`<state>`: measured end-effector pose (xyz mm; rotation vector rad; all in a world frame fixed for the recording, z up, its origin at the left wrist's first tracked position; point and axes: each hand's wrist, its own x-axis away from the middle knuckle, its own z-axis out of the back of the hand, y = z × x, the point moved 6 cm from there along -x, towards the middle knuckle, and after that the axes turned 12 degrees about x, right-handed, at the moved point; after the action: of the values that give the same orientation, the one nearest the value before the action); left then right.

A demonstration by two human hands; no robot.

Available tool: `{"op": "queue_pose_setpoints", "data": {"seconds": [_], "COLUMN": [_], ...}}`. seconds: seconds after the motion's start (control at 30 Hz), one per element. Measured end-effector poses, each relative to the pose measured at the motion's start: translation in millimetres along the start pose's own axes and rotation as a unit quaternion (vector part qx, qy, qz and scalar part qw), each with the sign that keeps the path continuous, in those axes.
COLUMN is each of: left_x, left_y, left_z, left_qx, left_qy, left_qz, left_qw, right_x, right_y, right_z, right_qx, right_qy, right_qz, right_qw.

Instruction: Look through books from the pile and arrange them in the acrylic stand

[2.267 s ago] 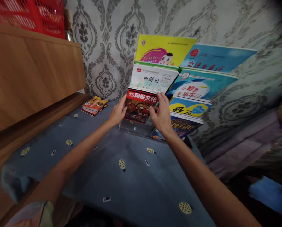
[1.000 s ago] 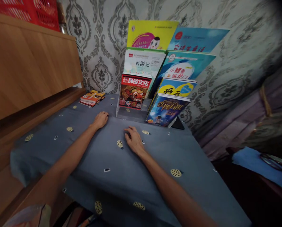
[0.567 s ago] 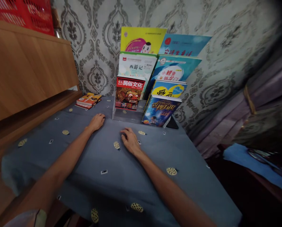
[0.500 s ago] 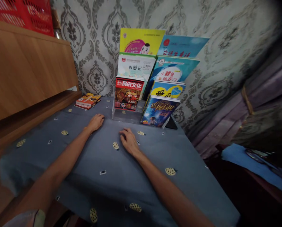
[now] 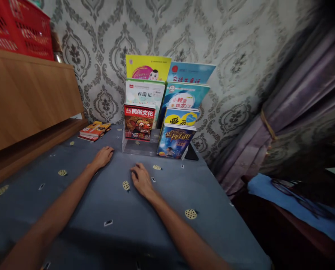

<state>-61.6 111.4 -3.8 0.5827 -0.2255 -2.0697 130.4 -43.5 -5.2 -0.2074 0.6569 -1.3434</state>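
My left hand [image 5: 102, 156] lies palm down on the grey-blue tablecloth [image 5: 80, 210], fingers loosely curled, holding nothing. My right hand [image 5: 141, 179] also rests flat on the cloth, empty, a little nearer to me. Just beyond both hands stands a clear tiered book rack [image 5: 139, 147] against the wall. A red book with a mask on its cover [image 5: 139, 122] stands in the rack's lower left slot. A dark blue book [image 5: 175, 141] stands at the front right. Other bright books fill the tiers behind.
A small stack of orange-red books [image 5: 94, 130] lies on the cloth at the far left. A wooden headboard [image 5: 29, 97] with a red crate [image 5: 18, 30] on top runs along the left. Purple curtains [image 5: 282, 108] hang at the right, above blue fabric [image 5: 293, 202].
Both hands let go of the red mask book, which now stands in the rack, and came down onto the cloth. Since then they stay put; the view has shifted to the right.
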Motion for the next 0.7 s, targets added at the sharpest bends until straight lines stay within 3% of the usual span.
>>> {"op": "queue_pose_setpoints", "data": {"seconds": [0.47,0.57,0.7], "left_x": [-5.1,-21.3,-52.9], "left_y": [-2.8,-21.1,-64.9], "left_z": [1.9,12.9,42.5], "left_qx": [-0.012,-0.022,-0.060], "left_qy": [0.014,0.020,0.048], "left_qz": [-0.019,0.021,0.110], "left_qw": [1.000,0.999,0.991], "right_x": [2.3,2.9,4.6], "right_y": [-1.0,2.4,5.7], "right_z": [3.1,-0.8,-5.0], "right_qx": [0.009,-0.002,-0.010], "right_qy": [0.003,0.013,0.016], "right_qz": [0.014,0.025,0.031], "right_qw": [1.000,1.000,0.999]}}
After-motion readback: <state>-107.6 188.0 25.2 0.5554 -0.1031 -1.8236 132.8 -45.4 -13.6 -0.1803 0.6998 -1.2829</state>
